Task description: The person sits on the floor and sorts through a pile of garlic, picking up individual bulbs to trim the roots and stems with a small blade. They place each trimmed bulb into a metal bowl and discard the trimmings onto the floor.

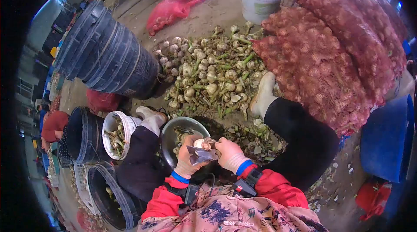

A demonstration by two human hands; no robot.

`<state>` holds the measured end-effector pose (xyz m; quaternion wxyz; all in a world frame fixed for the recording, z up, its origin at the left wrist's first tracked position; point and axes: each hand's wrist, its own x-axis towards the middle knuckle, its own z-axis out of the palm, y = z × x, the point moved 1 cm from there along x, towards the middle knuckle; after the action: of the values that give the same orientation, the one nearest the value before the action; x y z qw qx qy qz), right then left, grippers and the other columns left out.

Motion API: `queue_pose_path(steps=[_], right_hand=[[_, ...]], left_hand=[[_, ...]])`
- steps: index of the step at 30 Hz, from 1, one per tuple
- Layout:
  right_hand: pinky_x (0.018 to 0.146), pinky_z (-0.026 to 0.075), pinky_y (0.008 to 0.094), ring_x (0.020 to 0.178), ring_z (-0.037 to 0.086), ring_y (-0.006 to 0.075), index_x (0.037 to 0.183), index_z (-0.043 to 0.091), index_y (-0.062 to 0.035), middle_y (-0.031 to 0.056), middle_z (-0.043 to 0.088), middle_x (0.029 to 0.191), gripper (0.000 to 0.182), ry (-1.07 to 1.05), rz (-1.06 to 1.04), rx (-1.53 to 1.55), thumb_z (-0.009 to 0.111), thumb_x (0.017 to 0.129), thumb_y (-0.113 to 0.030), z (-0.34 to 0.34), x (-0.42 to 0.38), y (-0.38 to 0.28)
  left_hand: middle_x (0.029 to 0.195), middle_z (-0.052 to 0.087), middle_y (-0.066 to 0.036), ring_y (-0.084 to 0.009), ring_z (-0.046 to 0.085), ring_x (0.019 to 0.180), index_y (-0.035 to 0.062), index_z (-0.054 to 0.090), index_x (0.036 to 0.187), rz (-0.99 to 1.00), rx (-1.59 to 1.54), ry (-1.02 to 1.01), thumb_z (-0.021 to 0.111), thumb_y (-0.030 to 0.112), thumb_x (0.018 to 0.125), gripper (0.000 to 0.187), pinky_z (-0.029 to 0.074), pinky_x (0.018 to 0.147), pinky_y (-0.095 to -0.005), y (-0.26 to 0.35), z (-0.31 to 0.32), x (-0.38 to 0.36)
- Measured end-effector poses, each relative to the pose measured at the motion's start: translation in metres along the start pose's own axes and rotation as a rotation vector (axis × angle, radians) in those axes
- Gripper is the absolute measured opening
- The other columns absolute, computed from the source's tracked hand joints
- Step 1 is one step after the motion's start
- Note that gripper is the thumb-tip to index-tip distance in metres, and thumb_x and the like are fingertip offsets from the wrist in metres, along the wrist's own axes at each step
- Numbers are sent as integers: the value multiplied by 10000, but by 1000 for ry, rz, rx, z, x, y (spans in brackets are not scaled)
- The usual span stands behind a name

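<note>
In my left hand (186,157) is a garlic bulb (201,144), with the fingers wrapped round its side. My right hand (230,153) is closed at the right end of a broad metal blade (200,155), which lies just below the bulb. Both hands appear to wear thin light gloves. Below them, between my legs, stands a metal basin (167,138) with some garlic pieces and trimmings inside; the left hand covers part of its rim. Beyond the basin a large heap of garlic bulbs with stalks (213,73) is spread over the ground.
Full red mesh sacks (317,62) lie at the right, above a blue tub (386,138). Nested dark buckets (108,51) lean at the left. Near my left leg are a white bucket (127,145) holding garlic stalks and dark buckets (80,145). Trimmings (265,145) litter the floor.
</note>
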<state>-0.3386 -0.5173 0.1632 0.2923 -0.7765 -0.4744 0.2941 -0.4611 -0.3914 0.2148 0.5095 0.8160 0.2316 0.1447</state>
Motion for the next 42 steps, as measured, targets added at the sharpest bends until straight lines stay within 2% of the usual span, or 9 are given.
queue_pose_path(steps=[8,10,17,25,28,29,32,36,42], right_hand=[[859,487,423,1017,614,379,1041,668,-65,202,663,1039,266,274,633,272,615,785,-117,-4,26,79],[829,490,400,950,622,344,1007,658,-44,183,655,1013,253,378,479,340,642,767,-125,2,24,69],[811,502,406,935,615,346,957,663,-87,131,609,1044,196,379,-86,300,697,769,-132,-9,-1,-8],[798,501,427,945,606,386,962,644,-69,166,614,1044,182,342,-13,374,653,807,-163,-29,8,-22],[843,490,467,998,608,429,1057,643,-35,219,667,1023,277,74,98,294,564,836,-182,108,25,147],[843,497,459,994,621,416,1052,650,-37,215,673,1027,296,91,532,356,579,802,-180,57,15,111],[830,509,430,962,646,374,1023,664,-54,193,686,1001,308,176,622,455,634,754,-200,58,28,115],[789,503,350,871,634,229,982,660,-56,80,682,916,278,304,623,786,694,712,-113,54,35,107],[729,479,275,781,587,119,881,655,-67,-2,645,830,150,439,600,989,702,744,-30,46,45,82]], left_hand=[[1035,613,-86,-196,608,960,43,533,1168,-59,-196,132,865,120,576,684,496,881,-330,58,-22,0],[1104,601,-94,-188,606,986,50,525,1207,28,189,192,885,99,560,742,499,903,-322,18,-40,2],[1190,595,-107,-273,571,1120,34,512,1268,-151,-1456,320,724,118,792,528,438,1014,-408,-6,-14,8],[1192,612,-105,-254,573,1136,36,523,1265,-233,-1532,226,684,130,778,521,423,1025,-409,2,14,5],[1172,614,-120,-245,614,1049,57,569,1210,-224,-1436,273,603,214,792,448,489,910,-396,29,13,19],[1167,618,-124,-245,617,1051,62,598,1175,-208,-1455,254,630,175,778,414,493,903,-385,26,10,21],[1116,627,-97,-276,605,1049,63,550,1203,-121,-906,238,690,73,739,485,502,921,-438,-81,2,0],[1181,599,-167,-326,574,1123,112,450,1369,-685,-124,107,783,187,682,767,457,980,-421,-144,-8,-18],[1170,601,-218,-398,570,1087,110,575,1238,-322,544,99,745,311,727,575,471,909,-459,-93,6,102]])
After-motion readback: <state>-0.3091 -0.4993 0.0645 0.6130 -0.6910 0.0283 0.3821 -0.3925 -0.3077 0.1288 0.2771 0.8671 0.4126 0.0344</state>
